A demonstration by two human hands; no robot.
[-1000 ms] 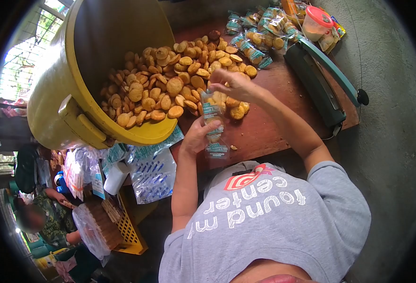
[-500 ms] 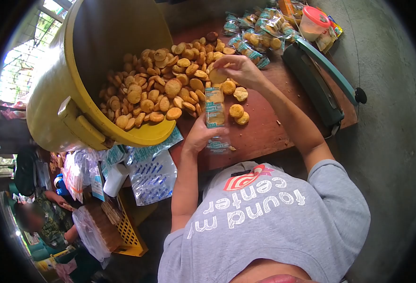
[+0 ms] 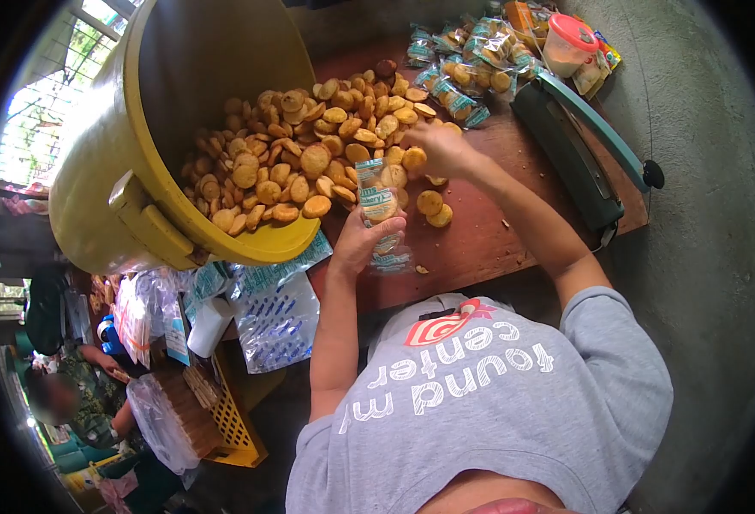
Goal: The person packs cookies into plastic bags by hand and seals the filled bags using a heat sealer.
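My left hand [image 3: 365, 243] is closed round the lower part of a clear plastic packet [image 3: 378, 202] with teal print, which has round biscuits in it and stands upright in the view. Just to the right, at the near edge of the biscuit pile [image 3: 292, 158], is my right hand [image 3: 440, 146]. Its fingers are smeared by motion, so whether they hold anything is hidden. Two loose biscuits [image 3: 434, 208] lie on the reddish table [image 3: 497, 244] below it.
The pile spills from a tipped yellow drum [image 3: 95, 193]. Filled packets [image 3: 480, 60] and a pink-lidded tub [image 3: 569, 43] stand at the back. A sealer-like device [image 3: 566, 154] lies right. Printed plastic [image 3: 279, 321], a yellow crate [image 3: 242, 420] and another person [image 3: 82, 394] are left.
The packet and my left hand have shifted slightly left, and the packet is tilted more. My right hand has moved away from the packet's mouth, to the right and slightly down.
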